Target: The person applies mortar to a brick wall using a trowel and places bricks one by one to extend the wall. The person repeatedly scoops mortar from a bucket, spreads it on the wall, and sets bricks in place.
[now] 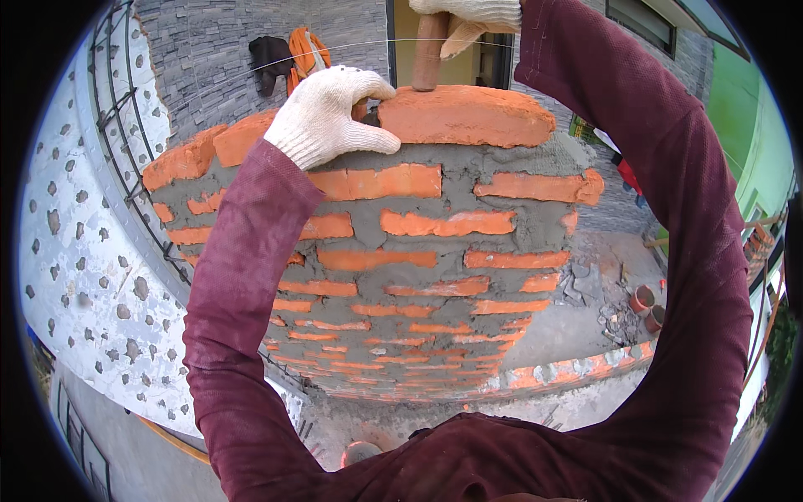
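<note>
A brick [468, 117] lies on grey mortar at the top of the wall. My left hand [330, 117], in a white knit glove, curves in a C at the brick's left end, thumb and fingers apart, beside the joint with the neighbouring brick [242, 136]. Closed around a brown wooden handle [430, 54] is my right hand [477, 15], gloved the same way. That handle stands upright, its lower end at the brick's top face; the rest of the tool is out of view. A thin string [360, 43] crosses near both hands.
Below stands the brick and mortar wall [410, 251]. Steel reinforcing bars [125, 109] rise beside a pitted white surface [92, 251] on the left. Orange and black cloths [308, 52] hang behind. Small buckets [642, 299] and rubble [619, 322] lie on the right.
</note>
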Action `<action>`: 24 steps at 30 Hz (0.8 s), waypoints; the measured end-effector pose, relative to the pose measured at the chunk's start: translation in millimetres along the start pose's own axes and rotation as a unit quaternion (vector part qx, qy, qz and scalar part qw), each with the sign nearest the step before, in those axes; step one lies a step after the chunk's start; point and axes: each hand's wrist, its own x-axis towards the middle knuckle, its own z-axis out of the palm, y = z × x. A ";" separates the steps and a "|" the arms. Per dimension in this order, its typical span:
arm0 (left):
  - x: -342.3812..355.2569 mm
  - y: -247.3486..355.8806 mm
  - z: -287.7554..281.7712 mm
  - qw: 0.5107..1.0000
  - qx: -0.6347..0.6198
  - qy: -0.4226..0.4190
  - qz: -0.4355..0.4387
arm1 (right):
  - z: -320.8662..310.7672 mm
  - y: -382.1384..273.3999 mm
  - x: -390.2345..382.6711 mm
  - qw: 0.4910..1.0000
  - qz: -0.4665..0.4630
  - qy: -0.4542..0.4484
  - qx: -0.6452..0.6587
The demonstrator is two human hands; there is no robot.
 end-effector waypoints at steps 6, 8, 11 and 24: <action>2.6 10.7 -3.1 0.997 0.010 -0.052 -0.064 | -6.0 -3.4 -12.3 0.988 0.031 0.083 0.125; 4.2 6.0 0.6 1.000 0.018 -0.014 -0.010 | 8.8 10.8 -16.0 0.985 -0.064 0.096 -0.130; -1.8 5.0 -1.3 0.999 0.036 -0.022 -0.022 | -9.6 14.5 1.9 0.986 -0.033 0.060 -0.149; -1.8 6.3 -0.2 0.998 0.048 -0.029 -0.012 | -36.7 31.8 -42.3 0.977 0.010 0.122 0.173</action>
